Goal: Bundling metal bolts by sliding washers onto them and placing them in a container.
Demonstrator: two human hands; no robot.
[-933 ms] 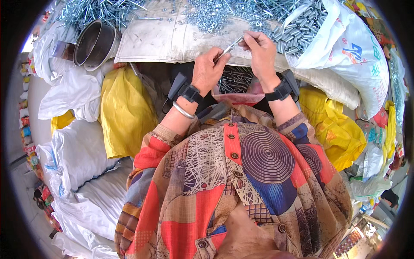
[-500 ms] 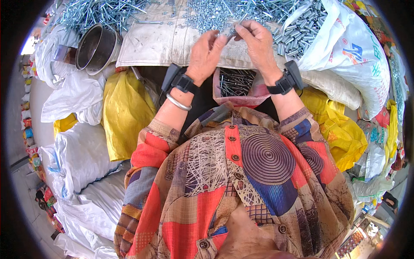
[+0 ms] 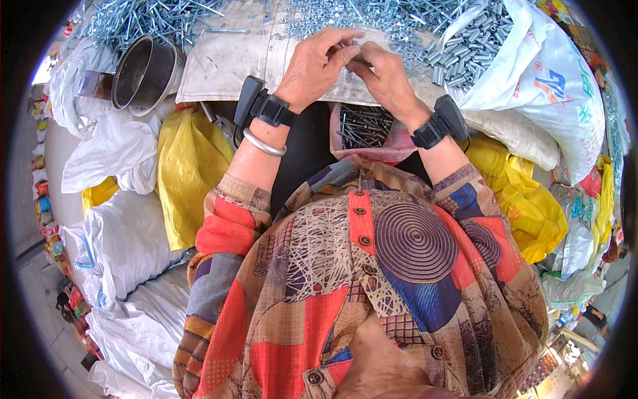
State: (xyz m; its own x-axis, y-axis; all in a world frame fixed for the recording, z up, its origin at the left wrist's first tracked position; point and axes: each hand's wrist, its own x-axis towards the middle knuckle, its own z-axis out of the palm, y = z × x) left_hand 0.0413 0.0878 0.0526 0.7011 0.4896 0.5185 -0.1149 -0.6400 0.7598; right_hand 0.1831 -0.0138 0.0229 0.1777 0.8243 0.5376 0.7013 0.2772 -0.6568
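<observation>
My left hand [image 3: 314, 68] and my right hand [image 3: 389, 78] meet over the front part of the cloth-covered work surface [image 3: 232, 72]. Fingers of both are bent and pinched together at the tips. Whatever lies between them is hidden by the fingers and too small to name. Just beyond the hands, small metal nuts [image 3: 319, 23] are scattered. To their right is a heap of short metal sleeves [image 3: 467, 54]. Long thin bolts [image 3: 156, 23] are piled at the far left. Below the hands, an open pink-rimmed box [image 3: 392, 154] holds dark screws [image 3: 364, 126].
A dark round pan [image 3: 143, 76] leans at the left end of the surface. On the right, a large white printed sack [image 3: 551, 86] borders the sleeves. Yellow sacks [image 3: 193, 173] hang on both sides of my lap, and full white sacks [image 3: 129, 239] lie at the left.
My left hand has turned and its fingers now reach over toward the right hand. The small metal piece seen between the fingertips earlier is now covered. The right fingers have curled inward.
</observation>
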